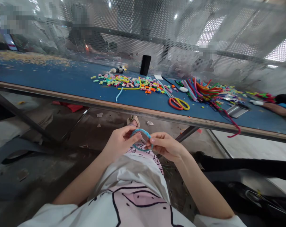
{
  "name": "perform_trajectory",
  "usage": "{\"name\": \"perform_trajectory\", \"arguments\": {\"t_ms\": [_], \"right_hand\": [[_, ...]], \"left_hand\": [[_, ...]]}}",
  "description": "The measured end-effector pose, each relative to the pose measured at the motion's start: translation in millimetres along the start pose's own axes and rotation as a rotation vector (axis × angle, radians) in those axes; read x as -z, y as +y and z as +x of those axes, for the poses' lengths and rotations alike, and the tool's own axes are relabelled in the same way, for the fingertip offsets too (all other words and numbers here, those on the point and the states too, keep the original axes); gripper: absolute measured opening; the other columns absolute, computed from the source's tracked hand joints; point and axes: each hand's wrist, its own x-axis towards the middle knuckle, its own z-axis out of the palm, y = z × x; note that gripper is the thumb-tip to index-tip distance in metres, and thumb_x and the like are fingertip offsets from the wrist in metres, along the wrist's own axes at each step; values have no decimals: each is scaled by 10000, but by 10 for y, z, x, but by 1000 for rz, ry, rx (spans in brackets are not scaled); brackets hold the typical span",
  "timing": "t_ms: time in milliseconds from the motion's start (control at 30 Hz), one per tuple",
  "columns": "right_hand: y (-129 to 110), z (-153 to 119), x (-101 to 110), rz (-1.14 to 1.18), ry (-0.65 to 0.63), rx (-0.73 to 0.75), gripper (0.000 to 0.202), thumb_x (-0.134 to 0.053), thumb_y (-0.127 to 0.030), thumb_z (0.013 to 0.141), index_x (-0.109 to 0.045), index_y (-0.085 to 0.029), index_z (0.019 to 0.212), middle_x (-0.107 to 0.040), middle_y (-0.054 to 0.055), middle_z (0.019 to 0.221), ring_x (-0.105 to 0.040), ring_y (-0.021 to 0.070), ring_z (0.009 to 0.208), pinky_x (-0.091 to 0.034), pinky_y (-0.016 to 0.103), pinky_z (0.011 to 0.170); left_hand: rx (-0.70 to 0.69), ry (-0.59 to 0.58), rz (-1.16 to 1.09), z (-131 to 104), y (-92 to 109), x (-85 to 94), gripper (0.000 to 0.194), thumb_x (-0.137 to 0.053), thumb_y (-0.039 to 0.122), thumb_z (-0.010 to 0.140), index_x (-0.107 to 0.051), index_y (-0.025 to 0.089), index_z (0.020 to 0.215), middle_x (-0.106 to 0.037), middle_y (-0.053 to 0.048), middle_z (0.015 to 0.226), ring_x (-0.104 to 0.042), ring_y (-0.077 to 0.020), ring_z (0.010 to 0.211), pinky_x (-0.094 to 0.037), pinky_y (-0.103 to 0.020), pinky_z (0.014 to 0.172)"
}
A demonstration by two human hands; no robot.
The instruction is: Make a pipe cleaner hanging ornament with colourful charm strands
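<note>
- Left hand [119, 138] and right hand [166, 145] both have fingers closed on a light-blue chenille-stem ring [141, 130].
- The ring is on the person's side of the table [62, 83], above the lap, with a gap to the near edge.
- Scissors [176, 100] lie just inside the table's near edge.
- A crimson chenille stem [233, 120] bends over that edge.

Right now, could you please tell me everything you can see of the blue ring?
The blue ring is slim and fuzzy-looking, curved into a roughly round loop. It is held away from the blue table, the left hand gripping its left side, the right hand its right. Hands hide parts of it.
</note>
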Motion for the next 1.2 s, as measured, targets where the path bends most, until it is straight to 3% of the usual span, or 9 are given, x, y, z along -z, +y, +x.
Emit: {"name": "perform_trajectory", "arguments": {"t_ms": [167, 300, 467, 567, 700, 833, 933, 1067, 1200], "right_hand": [[42, 23, -6, 22, 106, 48, 251, -921, -319, 614, -765, -153, 720, -737, 25, 697, -679, 106, 632, -562, 218, 662], [116, 28, -22, -110, 249, 192, 249, -899, -356, 641, -773, -164, 737, -736, 33, 682, -678, 128, 631, -546, 229, 627], [210, 3, -65, -401, 457, 423, 235, -830, -391, 720, -792, -180, 819, -756, 56, 720, -687, 179, 671, -554, 290, 661], [228, 7, -80, -438, 496, 440, 254, -812, -418, 728, -791, -175, 801, -754, 66, 705, -684, 191, 651, -553, 301, 634], [246, 31, -91, -357, 573, 429, 302, -825, -449, 705, -798, -169, 815, -761, 75, 717, -689, 194, 649, -554, 298, 615], [285, 51, -95, -290, 606, 438, 319, -852, -450, 676, -804, -172, 828, -769, 73, 746, -704, 200, 689, -565, 295, 638], [253, 56, -62, -217, 555, 385, 331, -874, -439, 653, -802, -175, 840, -769, 68, 753, -708, 192, 702, -572, 282, 641], [106, 54, 48, -9, 252, 87, 422, -883, -491, 638, -788, -147, 865, -768, 95, 805, -708, 169, 686, -599, 280, 658], [17, 56, 96, 69, 82, -70, 435, -843, -534, 694, -775, -136, 858, -766, 94, 817, -706, 145, 666, -592, 233, 616]], "left_hand": [[163, 3, -321, -43, -101, -22, 272, -629, 387, 921, -717, 132, 949, -734, -71, 787, -663, -133, 619, -561, -251, 599], [243, -7, -364, -59, -65, -40, 279, -638, 391, 912, -697, 130, 993, -708, -61, 812, -631, -116, 574, -536, -242, 552], [242, 9, -372, -37, -52, -68, 275, -661, 394, 891, -693, 132, 969, -678, -35, 779, -594, -98, 534, -495, -227, 529], [253, 32, -439, -24, -65, -82, 277, -685, 405, 877, -687, 129, 898, -645, -17, 739, -578, -88, 567, -484, -215, 566], [339, -49, -665, -27, -82, -93, 313, -728, 431, 845, -673, 122, 850, -592, -2, 697, -582, -96, 648, -494, -215, 647], [346, -56, -763, -24, -103, -102, 304, -768, 409, 814, -674, 122, 849, -550, 23, 641, -559, -87, 593, -482, -214, 611], [362, -30, -735, -1, -106, -92, 308, -786, 405, 790, -690, 116, 836, -563, 19, 626, -567, -88, 573, -479, -210, 590], [413, 6, -694, 37, -100, -39, 319, -817, 397, 740, -717, 101, 806, -582, 12, 607, -562, -82, 518, -467, -204, 539], [457, -27, -649, 49, -106, -4, 311, -830, 386, 709, -718, 101, 764, -592, 7, 591, -566, -94, 486, -460, -216, 498]]}}
